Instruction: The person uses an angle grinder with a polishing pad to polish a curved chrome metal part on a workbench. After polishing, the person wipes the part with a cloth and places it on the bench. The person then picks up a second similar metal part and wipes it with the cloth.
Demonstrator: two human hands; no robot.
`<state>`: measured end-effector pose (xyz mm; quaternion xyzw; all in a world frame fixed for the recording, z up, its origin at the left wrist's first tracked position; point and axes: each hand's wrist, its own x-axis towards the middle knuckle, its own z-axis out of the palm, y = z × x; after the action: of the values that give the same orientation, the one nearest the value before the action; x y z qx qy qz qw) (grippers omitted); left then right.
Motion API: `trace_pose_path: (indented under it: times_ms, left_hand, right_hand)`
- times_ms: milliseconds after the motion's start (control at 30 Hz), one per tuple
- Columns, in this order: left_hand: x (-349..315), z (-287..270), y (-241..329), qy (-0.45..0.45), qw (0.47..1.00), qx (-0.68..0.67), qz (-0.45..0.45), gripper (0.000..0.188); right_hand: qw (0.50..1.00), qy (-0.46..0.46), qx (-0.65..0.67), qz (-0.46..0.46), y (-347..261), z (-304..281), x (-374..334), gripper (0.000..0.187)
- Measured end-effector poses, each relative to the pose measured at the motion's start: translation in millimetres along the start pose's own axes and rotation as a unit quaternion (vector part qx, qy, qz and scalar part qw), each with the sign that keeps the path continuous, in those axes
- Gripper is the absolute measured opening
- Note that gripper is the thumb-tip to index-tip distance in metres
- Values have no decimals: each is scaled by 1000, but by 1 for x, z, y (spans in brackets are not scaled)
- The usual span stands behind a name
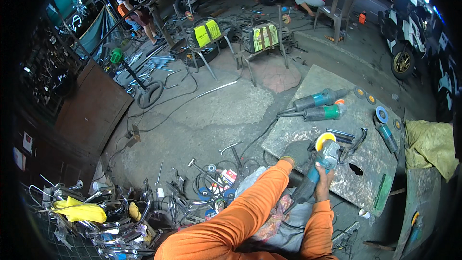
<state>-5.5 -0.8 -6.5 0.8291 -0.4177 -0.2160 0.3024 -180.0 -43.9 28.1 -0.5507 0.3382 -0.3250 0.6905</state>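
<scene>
Grasping the grinder (313,175) in the right hand (325,183) over the near edge of the table (370,188), pointing its long axis and yellow disc (325,139) far and slightly right. Placing the gloved left hand (297,153) beside the disc, grip impossible to tell. Showing open tabletop at right, metal parts (115,238) at near left, container unclear.

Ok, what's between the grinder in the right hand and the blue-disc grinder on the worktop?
Head view: a curved dark metal part and, beside it, straight metal bars lie on the worktop between the held grinder and the blue-disc grinder.
</scene>
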Motion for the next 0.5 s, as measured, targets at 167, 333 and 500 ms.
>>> trace_pose_path:
  times_ms: [167,333,500]
  left_hand:
    - [-4,-6,6,-5,1000,-30,6,37]
    - [-3,-13,15,-32,999,-1,-34,33]
    - [-5,-11,13,-17,1000,-4,-24,35]
  right_hand:
    - [1000,-8,-15,9,-1,-2,-4,41]
    - [1000,-28,-1,10,1,-1,-1,39]
    - [999,-17,31,27,-1,0,-2,38]
